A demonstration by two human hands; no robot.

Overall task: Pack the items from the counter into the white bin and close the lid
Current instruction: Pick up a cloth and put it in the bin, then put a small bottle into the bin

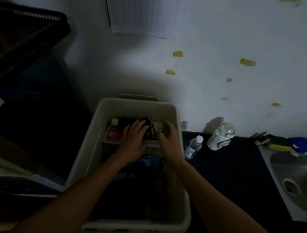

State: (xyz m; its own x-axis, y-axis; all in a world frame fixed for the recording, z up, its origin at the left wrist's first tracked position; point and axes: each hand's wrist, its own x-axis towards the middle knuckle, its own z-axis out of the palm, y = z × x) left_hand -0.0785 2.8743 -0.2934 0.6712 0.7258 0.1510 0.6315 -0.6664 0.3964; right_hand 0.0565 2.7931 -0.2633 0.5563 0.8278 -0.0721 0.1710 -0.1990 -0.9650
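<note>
1. The open-topped white plastic bin (137, 106) is packed with dark boxes, so only the space above them is free.
2. To its right, the bare black counter (225, 180) lies open as far as the steel sink (295, 166).
3. At the counter's back, near the wall, stand a clear plastic water bottle (194, 146) and a white figure-shaped container (218, 137).

White bin (96, 149), black counter (234, 171), yellow tape scraps (178, 54), seemingly red box (113, 134).

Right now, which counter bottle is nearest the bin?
The clear bottle with the white cap; the white bottle stands farther right, toward the sink.
</note>
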